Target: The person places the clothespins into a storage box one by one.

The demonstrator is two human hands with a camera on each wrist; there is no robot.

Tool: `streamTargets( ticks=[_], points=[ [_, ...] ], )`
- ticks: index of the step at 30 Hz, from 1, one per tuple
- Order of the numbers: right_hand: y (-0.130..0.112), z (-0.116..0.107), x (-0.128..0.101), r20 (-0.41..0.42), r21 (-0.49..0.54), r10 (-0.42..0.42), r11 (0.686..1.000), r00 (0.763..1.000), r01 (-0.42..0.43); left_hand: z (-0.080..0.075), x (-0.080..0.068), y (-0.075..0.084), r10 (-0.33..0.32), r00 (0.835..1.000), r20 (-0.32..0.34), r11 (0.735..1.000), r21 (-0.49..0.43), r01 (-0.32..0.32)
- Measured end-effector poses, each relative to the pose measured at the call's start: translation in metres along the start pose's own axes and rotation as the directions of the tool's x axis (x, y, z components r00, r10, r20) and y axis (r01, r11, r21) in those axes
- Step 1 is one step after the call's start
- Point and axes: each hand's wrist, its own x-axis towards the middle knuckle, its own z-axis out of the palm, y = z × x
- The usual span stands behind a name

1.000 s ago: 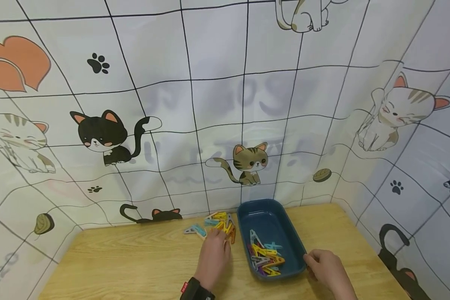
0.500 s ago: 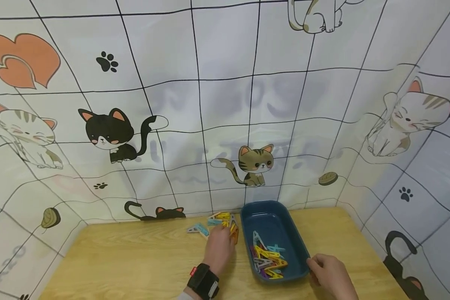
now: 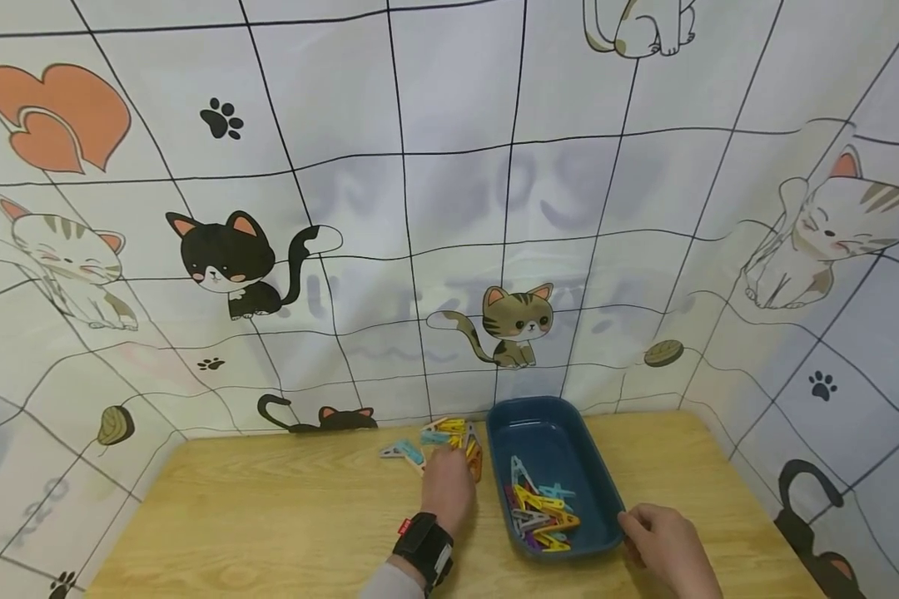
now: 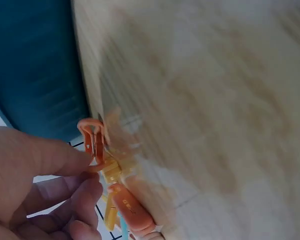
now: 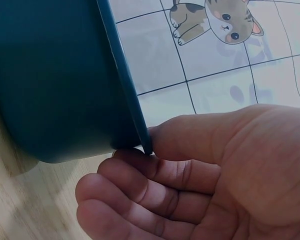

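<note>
Bare left hand (image 3: 449,489): reaches slightly farther forward than a second ago, at the heap of yellow, orange, grey and light-blue plastic clothespins (image 3: 459,428). Black wristband with red tag (image 3: 425,542): shows whole, no longer cut by the lower frame edge. Pale grey sleeve cuff (image 3: 393,581) — newly in view. Orange double-heart print (image 3: 101,112) — now wholly inside the head view, farther right.

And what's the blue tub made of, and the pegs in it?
The blue tub looks like smooth, faintly shiny plastic: it's one even colour and catches soft light. The pegs seem plastic too, fairly smooth, with bright solid colours; any springs are too small to tell.
</note>
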Motion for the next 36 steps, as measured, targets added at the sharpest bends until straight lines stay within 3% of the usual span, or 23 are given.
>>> streamTargets(
  ticks=[9, 19, 25, 30, 36],
  points=[
    [0.0, -0.001, 0.0, -0.002, -0.014, -0.013, 1.0, 1.0, 0.013, 0.003, -0.003, -0.002, -0.021, 1.0, 0.003, 1.0, 0.004, 0.021],
    [-0.001, -0.002, -0.001, 0.007, 0.009, 0.005, 1.0, 1.0, -0.005, -0.004, -0.01, -0.001, -0.087, 0.996, 0.019, 0.994, -0.068, 0.088],
    [-0.002, -0.001, -0.002, 0.005, 0.006, 0.004, 1.0, 1.0, -0.004, -0.013, -0.019, 0.002, -0.123, 0.992, -0.013, 0.982, -0.143, 0.12],
    [-0.002, -0.001, -0.002, 0.004, 0.004, 0.007, 1.0, 1.0, -0.007, -0.021, -0.024, 0.005, -0.171, 0.985, 0.01, 0.961, -0.218, 0.169],
    [-0.002, -0.002, -0.001, 0.008, 0.001, 0.011, 1.0, 1.0, -0.011, -0.033, -0.027, 0.008, -0.251, 0.967, 0.036, 0.916, -0.315, 0.25]
  ],
)
